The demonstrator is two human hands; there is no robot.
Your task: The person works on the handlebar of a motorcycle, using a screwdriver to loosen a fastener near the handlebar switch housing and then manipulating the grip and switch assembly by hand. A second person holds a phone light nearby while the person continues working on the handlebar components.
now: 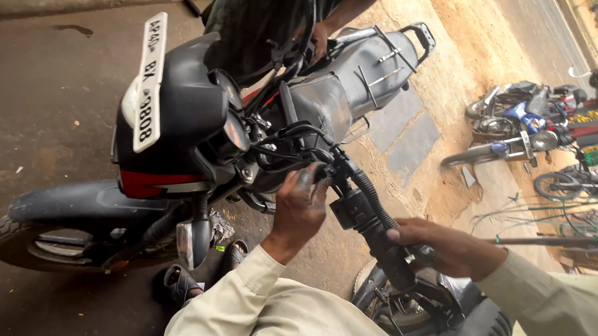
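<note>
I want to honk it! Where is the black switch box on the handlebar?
In the head view, the black switch box sits just right of centre on the handlebar, between the left hand and the right hand gripping the black handlebar grip.

The motorcycle [198,132] stands in the middle, its front wheel [23,240] at the left. Its handlebar grip [388,244] lies near, at the right. Another person's hand [319,38] rests on the seat [368,66] behind. Parked bikes [523,124] stand far right.
</note>
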